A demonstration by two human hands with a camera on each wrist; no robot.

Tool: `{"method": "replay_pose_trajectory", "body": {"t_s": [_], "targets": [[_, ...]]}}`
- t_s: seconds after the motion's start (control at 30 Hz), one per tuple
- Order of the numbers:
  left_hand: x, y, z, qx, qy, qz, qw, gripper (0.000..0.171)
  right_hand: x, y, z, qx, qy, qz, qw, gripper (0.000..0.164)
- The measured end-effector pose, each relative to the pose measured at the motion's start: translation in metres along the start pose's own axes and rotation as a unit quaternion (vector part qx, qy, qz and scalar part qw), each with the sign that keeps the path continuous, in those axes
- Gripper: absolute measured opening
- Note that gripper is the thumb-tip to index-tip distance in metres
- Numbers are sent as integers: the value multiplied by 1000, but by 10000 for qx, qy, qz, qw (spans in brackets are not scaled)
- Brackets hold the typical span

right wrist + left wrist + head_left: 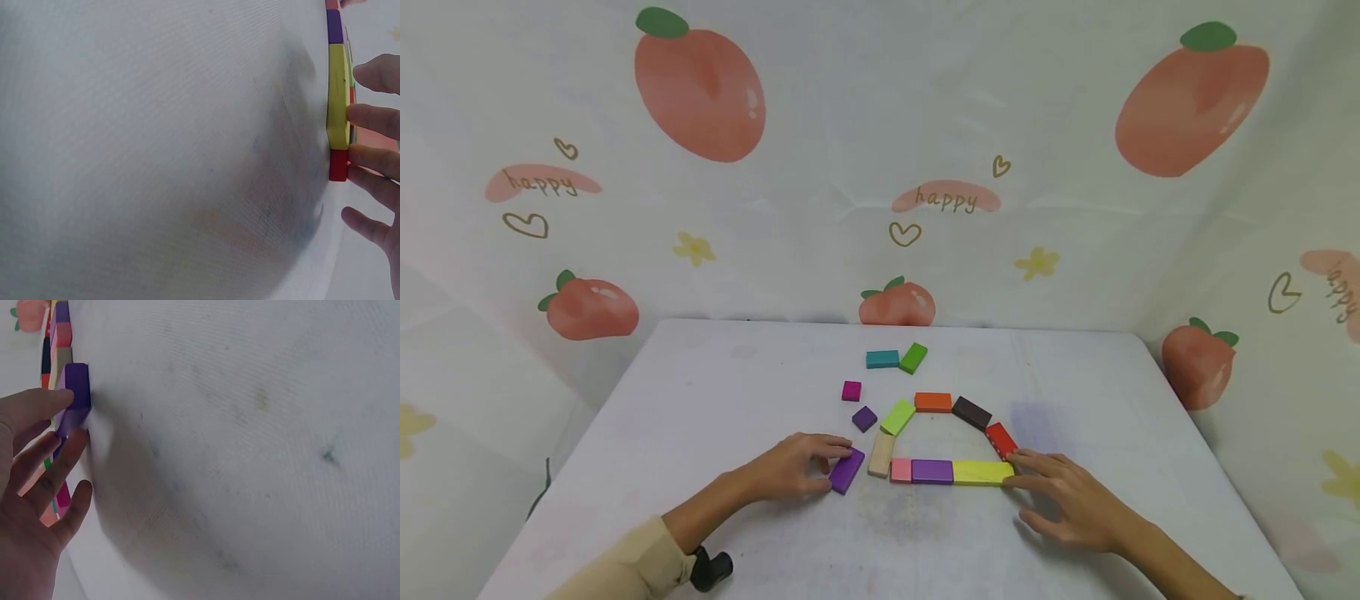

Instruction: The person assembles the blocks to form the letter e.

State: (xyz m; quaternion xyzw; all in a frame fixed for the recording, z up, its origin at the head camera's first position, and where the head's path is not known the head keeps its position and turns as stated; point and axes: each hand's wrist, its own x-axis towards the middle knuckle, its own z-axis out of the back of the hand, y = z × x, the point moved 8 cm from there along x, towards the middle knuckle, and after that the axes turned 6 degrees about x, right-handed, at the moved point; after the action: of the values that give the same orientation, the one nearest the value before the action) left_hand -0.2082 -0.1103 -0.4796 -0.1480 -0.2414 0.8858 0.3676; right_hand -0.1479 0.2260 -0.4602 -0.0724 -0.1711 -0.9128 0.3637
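Observation:
My left hand pinches a long purple block, thumb at its near end and fingers at the far one. In the left wrist view, the thumb lies on the purple block and the other fingers spread. Beside it stands a beige block, part of a ring with lime, orange, dark brown, red, yellow, purple and pink blocks. My right hand has spread fingers touching the ring's corner, at the yellow block and red block.
A small dark purple block and a magenta block lie left of the ring. Farther back, a teal block meets a green block. The white table ends at a fruit-printed cloth.

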Motion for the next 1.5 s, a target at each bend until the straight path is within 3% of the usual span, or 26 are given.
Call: {"method": "replay_pose_trajectory", "body": {"t_s": [0.3,0.73,1.17,1.5], "targets": [[-9,-11,-2,518,-36,14,9987,38,0,1,0,14,14,4,10000,37],[-15,-28,-17,830,-149,-439,9955,36,2,0,0,-13,100,-32,9999,35],[-9,-48,-22,1511,-732,-964,9811,26,5,4,3,-25,102,59,9999,33],[-4,-59,-24,1698,-1003,-1279,9720,26,10,3,2,-100,184,-40,9998,32]]}}
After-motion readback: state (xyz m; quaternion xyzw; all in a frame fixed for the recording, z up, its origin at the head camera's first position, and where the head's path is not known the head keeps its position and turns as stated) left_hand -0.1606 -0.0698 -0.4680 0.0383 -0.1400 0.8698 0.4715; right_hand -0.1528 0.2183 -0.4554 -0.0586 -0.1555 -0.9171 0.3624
